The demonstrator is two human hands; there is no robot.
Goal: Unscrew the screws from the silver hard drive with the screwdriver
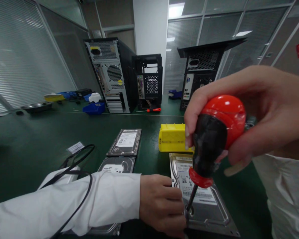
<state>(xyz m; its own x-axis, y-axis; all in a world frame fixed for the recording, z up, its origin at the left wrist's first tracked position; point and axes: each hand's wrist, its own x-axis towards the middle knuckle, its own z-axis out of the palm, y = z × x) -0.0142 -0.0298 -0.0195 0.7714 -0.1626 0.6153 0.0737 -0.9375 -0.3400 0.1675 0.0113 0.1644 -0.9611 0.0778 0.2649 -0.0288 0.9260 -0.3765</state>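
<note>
My right hand (pixel 261 113) is closed round the red and black handle of a screwdriver (pixel 211 132). Its shaft slants down and its tip meets a screw spot on the left side of a hard drive (pixel 206 207). The drive lies label side up on the table. Curled at the drive's lower left edge, right beside the screwdriver tip, is my left hand (pixel 163 202). The left fingertips are hidden, and the hand covers part of the drive.
A yellow plastic bin (pixel 173 137) stands behind the drive. More hard drives (pixel 124 142) lie in a column to the left, near a black cable (pixel 77 164). Computer cases (pixel 109 73) stand at the back, with another screwdriver (pixel 153 110) and a blue bin (pixel 94 108) before them.
</note>
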